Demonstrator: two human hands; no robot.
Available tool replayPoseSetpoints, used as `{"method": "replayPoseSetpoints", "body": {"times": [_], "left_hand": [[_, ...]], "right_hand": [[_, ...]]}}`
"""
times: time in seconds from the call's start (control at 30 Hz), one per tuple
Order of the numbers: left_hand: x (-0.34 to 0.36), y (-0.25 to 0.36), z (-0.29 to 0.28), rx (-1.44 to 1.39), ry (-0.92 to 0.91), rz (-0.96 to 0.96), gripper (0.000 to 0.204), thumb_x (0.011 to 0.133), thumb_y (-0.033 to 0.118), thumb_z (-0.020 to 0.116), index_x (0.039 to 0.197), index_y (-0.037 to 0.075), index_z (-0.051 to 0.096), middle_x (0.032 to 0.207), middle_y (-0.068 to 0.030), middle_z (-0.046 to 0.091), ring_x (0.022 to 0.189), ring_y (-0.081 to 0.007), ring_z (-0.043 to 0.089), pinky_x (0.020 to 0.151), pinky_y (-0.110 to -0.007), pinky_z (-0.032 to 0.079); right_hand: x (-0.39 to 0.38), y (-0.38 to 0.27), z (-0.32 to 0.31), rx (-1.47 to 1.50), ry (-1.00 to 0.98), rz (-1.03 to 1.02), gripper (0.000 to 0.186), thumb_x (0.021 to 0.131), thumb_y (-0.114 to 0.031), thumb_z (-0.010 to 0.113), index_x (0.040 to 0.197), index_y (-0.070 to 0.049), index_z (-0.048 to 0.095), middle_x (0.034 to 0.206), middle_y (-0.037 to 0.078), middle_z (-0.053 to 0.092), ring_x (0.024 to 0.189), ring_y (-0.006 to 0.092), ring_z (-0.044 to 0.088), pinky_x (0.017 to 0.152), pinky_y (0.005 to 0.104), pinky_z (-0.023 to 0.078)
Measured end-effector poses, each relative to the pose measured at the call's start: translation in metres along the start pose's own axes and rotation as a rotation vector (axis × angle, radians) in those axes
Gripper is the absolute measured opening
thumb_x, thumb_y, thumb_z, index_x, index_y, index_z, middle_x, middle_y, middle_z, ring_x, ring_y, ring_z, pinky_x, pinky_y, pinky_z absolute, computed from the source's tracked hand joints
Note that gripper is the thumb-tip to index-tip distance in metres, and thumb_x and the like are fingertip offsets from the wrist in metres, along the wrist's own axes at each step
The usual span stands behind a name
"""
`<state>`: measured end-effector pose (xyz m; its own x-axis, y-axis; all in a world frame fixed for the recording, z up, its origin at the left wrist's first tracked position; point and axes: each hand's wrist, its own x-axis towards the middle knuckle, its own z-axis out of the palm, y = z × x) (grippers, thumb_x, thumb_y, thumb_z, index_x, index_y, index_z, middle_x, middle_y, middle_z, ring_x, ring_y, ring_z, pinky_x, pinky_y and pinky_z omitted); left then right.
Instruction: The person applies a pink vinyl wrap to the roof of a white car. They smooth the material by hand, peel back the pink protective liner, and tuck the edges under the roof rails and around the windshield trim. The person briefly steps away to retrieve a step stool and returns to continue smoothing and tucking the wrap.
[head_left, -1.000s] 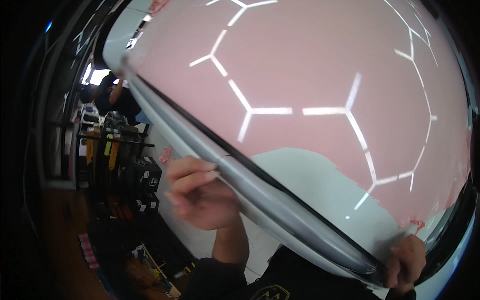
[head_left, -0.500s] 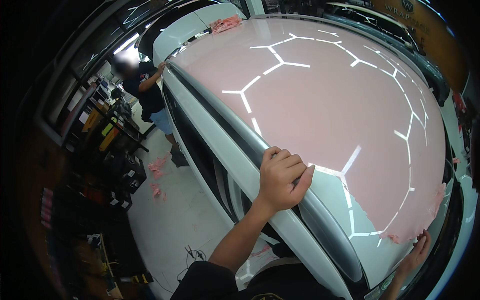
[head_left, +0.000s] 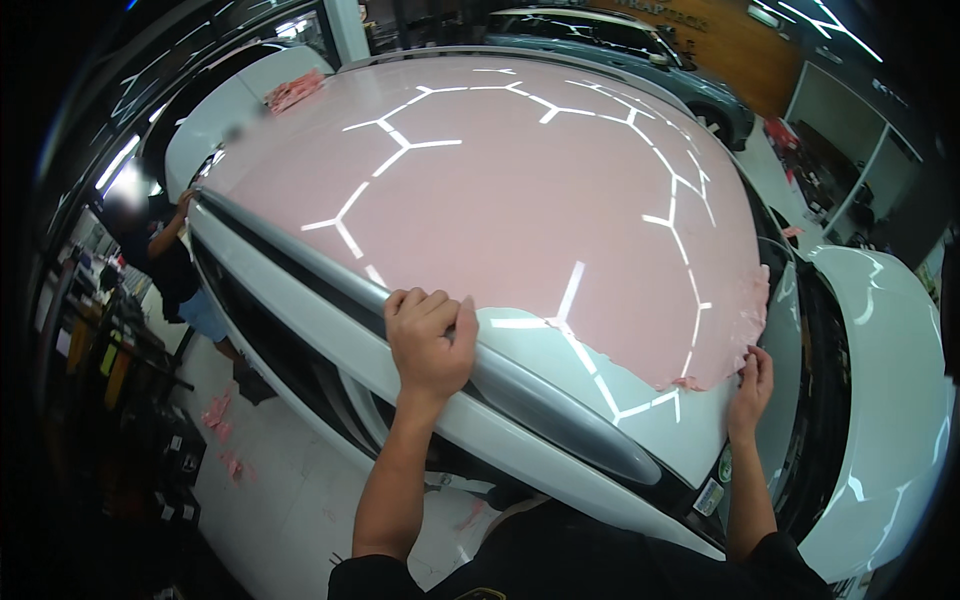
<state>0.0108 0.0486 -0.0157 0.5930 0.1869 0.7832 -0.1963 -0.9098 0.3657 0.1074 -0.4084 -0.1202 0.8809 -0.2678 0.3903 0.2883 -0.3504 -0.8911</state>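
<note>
A sheet of pink film point(head_left: 500, 210) covers most of a white car's roof point(head_left: 560, 360), its near edge ragged. At the near front corner the white roof shows bare. My left hand point(head_left: 430, 340) is wrapped over the silver roof rail point(head_left: 560, 420) along the near side. At the film's torn front edge, by the top of the windscreen, my right hand point(head_left: 752, 390) has its bent fingers and thumb closed on the film's edge. The exact pinch is small and partly hidden.
Another person point(head_left: 165, 250) stands at the far left, a hand on the rail's end. Crumpled pink film point(head_left: 295, 92) lies at the roof's rear. Pink scraps point(head_left: 218, 415) are on the floor. The white bonnet point(head_left: 880, 400) is to the right, a dark car point(head_left: 610, 60) beyond.
My view has swung to the right, bringing the bonnet into sight. My left hand still holds the rail. The right hand has moved a little along the film's front edge, away from me.
</note>
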Motion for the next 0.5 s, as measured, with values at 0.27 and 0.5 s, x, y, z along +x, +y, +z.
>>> {"method": "replayPoseSetpoints", "body": {"times": [0.27, 0.5], "left_hand": [[-0.002, 0.000, -0.002, -0.026, 0.024, 0.004, 0.028, 0.089, 0.010, 0.064, 0.064, 0.003, 0.055, 0.063, -0.0065, 0.049, 0.066, -0.0254, 0.047, 0.084, -0.039, 0.037], [-0.002, -0.002, -0.002, -0.046, 0.027, 0.007, 0.029, 0.088, 0.012, 0.066, 0.061, 0.004, 0.054, 0.062, -0.0062, 0.050, 0.066, -0.0266, 0.049, 0.082, -0.040, 0.038]], "right_hand": [[-0.001, 0.001, 0.000, -0.095, 0.017, -0.059, 0.022, 0.107, -0.015, 0.052, 0.117, 0.002, 0.062, 0.105, 0.005, 0.062, 0.095, 0.0119, 0.055, 0.087, 0.0273, 0.045], [0.002, 0.026, -0.007, 0.012, 0.023, -0.028, 0.020, 0.106, -0.014, 0.054, 0.114, 0.002, 0.064, 0.104, 0.005, 0.062, 0.093, 0.0115, 0.054, 0.085, 0.0261, 0.045]]}}
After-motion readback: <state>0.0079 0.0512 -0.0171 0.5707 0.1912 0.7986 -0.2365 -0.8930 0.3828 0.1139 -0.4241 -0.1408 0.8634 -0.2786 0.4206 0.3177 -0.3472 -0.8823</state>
